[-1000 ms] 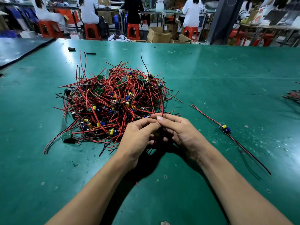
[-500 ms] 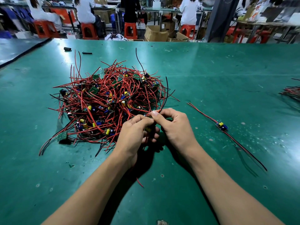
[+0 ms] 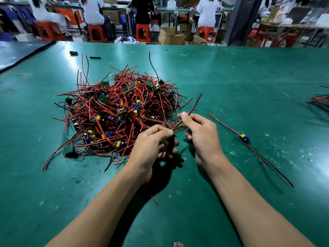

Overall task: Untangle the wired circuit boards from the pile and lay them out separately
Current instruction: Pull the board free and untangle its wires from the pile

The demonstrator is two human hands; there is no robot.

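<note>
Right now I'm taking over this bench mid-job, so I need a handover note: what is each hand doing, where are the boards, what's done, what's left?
Left hand: fingers curled round one wired board at the near edge of the pile.
Right hand: pinches a red wire rising from between the hands.
Done: one laid-out board lies alone on the green table to the right, with its wires stretched out.
A wire bundle sits at the far right edge; I cannot tell its contents.
Left: free the held board, lay it apart, then work through the pile.
</note>
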